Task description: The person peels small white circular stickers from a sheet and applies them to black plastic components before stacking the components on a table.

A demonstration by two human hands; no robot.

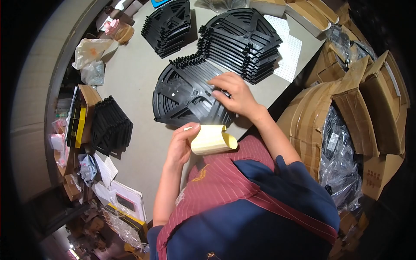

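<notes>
My left hand (182,141) pinches the edge of a curled yellow sheet (210,143), just in front of the table edge. The sheet bows into an open roll toward my apron; whatever it carries is too faint to tell. My right hand (234,93) is over the right part of a black fan-shaped plastic panel (182,102), its thumb and fingers a little apart with nothing visible between them. Whether its fingertips touch the panel I cannot tell. A small white dot (173,94) shows on the panel's left part. The panel has ribs, slots and a toothed far edge.
Behind the panel stand two stacks of similar black panels, a large stack (242,39) and a smaller stack (167,28). Another black stack (111,125) lies left. White dotted sheets (286,52) are at the right edge. Cardboard boxes (307,117) crowd the right side; a pink-lidded jar (119,31) stands far left.
</notes>
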